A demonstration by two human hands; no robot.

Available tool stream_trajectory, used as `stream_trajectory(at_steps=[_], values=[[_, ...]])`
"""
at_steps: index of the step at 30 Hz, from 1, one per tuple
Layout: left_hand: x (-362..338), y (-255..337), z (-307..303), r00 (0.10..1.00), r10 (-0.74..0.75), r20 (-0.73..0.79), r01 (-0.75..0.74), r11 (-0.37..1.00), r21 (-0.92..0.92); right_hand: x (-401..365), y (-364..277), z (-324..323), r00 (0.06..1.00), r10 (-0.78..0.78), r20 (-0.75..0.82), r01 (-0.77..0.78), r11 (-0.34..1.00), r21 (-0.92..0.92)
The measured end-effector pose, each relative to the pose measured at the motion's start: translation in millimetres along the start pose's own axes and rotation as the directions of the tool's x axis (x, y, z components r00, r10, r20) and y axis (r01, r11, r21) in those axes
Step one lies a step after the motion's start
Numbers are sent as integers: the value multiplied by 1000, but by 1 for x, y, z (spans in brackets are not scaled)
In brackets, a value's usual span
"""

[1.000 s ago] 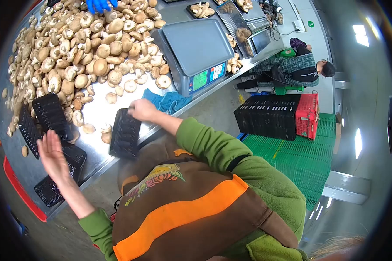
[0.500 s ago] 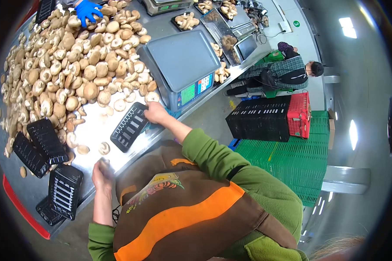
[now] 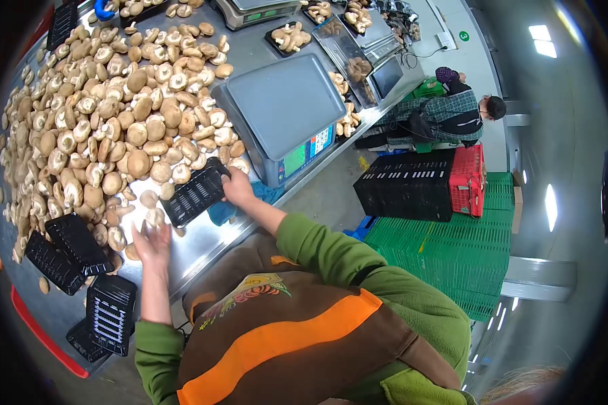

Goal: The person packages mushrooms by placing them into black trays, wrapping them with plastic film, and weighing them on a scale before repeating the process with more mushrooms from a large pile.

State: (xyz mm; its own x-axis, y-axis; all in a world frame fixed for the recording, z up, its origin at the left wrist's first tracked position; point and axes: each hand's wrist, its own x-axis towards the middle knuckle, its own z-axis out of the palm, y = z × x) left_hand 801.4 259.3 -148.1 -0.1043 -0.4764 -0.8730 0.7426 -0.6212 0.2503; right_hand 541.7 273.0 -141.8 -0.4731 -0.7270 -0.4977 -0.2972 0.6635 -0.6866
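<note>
My right hand [image 3: 238, 187] grips the near-right end of an empty black tray [image 3: 196, 194], which it holds at the edge of the mushroom pile. Left of the tray is my left hand [image 3: 154, 244], palm partly up and fingers apart, with a loose mushroom [image 3: 155, 217] just beyond its fingertips. The large pile of mushrooms [image 3: 101, 115] spreads over the metal table [image 3: 196, 246]. A blue cloth [image 3: 223, 212] lies beside the tray, below my right hand.
A scale [image 3: 284, 101] stands right of the pile. More black trays [image 3: 111, 314] lie at the lower left. A co-worker's blue-gloved hand [image 3: 104, 9] shows at the top. Filled trays, another scale, green and red crates [image 3: 466, 182] and seated people are to the right.
My left hand has moved up toward the pile and its fingers have spread. The black tray has shifted slightly left with my right hand. The blue-gloved hand has moved up and left.
</note>
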Motion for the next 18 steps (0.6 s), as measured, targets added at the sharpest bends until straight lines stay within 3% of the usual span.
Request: stream_trajectory(at_steps=[1, 5, 6, 7, 10, 11, 13, 15, 16, 17, 18], values=[[12, 10, 15, 990, 140, -30, -138, 988, 66, 3, -10, 2, 1000, 5, 5, -5, 1000, 8], [42, 42, 64, 966, 133, 220, -157, 983, 98, 17, -29, 20, 1000, -4, -1, 4, 997, 71], [38, 39, 74, 957, 234, 170, -257, 957, 132, 17, -34, 21, 999, 50, 14, -51, 994, 99], [40, 41, 78, 953, 225, 202, -252, 960, 121, 19, -37, 24, 999, 50, 14, -51, 993, 104], [56, 48, 82, 947, 225, 230, -266, 949, 167, 41, -36, 44, 973, -144, -182, 134, 989, -66], [46, 45, 93, 946, 258, 198, -294, 939, 179, 57, -27, 57, 864, -370, -340, 395, 919, 5], [45, 36, 102, 917, 380, 121, -398, 889, 227, 81, -23, 64, 927, -288, -240, 292, 956, -21], [66, 26, 84, 887, 437, 153, -458, 783, 421, 79, -25, 56, 928, -314, -200, 320, 948, -3], [72, 13, 76, 801, 554, 226, -587, 653, 479, 77, -20, 55, 910, -373, -182, 391, 918, 71], [70, 8, 67, 739, 576, 350, -657, 499, 565, 74, -18, 53, 884, -434, -171, 459, 876, 147], [65, 7, 65, 692, 588, 419, -715, 480, 509, 39, -57, 25, 988, -118, 97, 73, 922, 381]])
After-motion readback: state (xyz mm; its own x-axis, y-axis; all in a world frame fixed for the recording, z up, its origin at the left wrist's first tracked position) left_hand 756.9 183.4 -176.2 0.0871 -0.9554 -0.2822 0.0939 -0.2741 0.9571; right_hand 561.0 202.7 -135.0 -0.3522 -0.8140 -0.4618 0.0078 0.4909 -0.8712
